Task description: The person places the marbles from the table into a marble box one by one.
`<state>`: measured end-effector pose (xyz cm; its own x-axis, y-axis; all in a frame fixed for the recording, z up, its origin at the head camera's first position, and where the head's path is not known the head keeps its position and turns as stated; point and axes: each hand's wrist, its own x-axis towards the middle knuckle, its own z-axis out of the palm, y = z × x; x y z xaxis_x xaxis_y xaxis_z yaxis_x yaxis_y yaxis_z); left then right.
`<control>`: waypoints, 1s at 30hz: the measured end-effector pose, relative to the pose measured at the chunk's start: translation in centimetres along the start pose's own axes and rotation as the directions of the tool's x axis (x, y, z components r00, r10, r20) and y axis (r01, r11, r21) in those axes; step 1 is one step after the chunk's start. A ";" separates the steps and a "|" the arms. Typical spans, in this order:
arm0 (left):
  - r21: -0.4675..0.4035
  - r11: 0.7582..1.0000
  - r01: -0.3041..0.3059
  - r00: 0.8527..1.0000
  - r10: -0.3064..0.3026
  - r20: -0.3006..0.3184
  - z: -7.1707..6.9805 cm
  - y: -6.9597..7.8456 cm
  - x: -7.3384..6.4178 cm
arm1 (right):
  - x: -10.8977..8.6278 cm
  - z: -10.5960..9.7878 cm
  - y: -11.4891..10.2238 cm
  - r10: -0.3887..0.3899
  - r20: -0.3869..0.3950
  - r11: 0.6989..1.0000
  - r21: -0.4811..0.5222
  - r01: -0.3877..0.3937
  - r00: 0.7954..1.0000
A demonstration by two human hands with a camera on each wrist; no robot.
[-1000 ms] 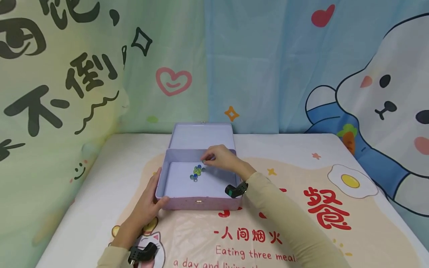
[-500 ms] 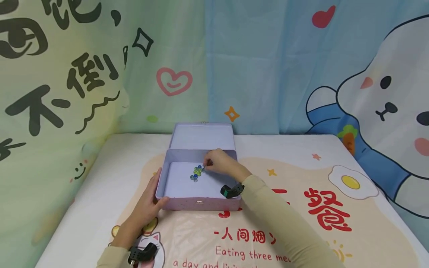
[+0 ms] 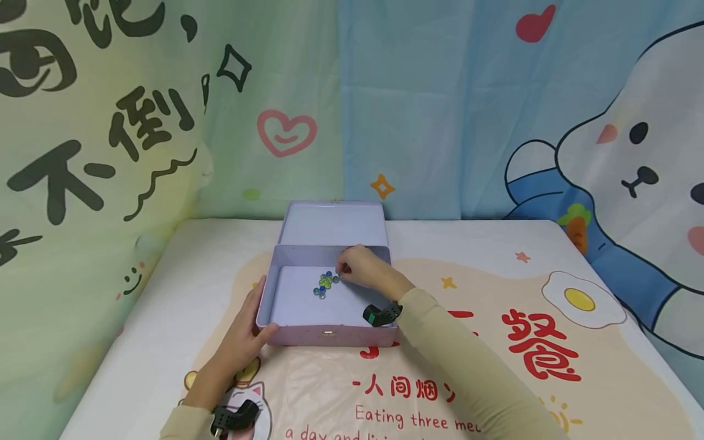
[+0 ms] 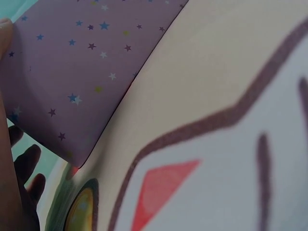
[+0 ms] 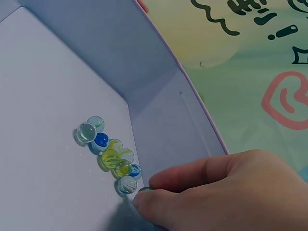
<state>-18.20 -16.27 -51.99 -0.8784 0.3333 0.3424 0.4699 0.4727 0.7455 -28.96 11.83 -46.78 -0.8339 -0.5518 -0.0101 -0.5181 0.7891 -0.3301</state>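
Observation:
An open lilac tin box with star prints lies with its lid tipped back. Several glass marbles, clear, blue and yellow-green, cluster on its white floor. My right hand is inside the box at the right end of the cluster. Its thumb and forefinger pinch a greenish glass marble, mostly covered by the fingertips. With my left hand I hold the box's front left corner, thumb on the front wall and fingers along the left side. The starred outer wall fills part of the left wrist view.
The box stands on a table with a printed cloth showing red lettering and a fried egg. A patterned curtain hangs behind the table. Box walls rise around the marbles.
My right hand has gone slightly down and toward the right end of the marble cluster, with the marble between its fingertips. The left hand and the box have stayed in place.

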 end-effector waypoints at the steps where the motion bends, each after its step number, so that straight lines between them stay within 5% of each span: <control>1: 0.003 1.000 -0.007 1.000 0.007 -0.001 0.0 0.0 0.0 | 0.0 0.0 0.0 -0.005 0.004 1.000 -0.006 0.005 1.000; 30: 0.027 0.999 -0.027 1.000 0.027 -0.003 0.1 -0.4 0.0 | -0.3 0.3 0.1 -0.037 0.011 0.998 -0.054 0.038 0.999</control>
<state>-18.34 -16.39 -52.31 -0.8656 0.3436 0.3642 0.4958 0.4855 0.7201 -28.72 11.97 -47.09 -0.8119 -0.5838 -0.0083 -0.5587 0.7810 -0.2789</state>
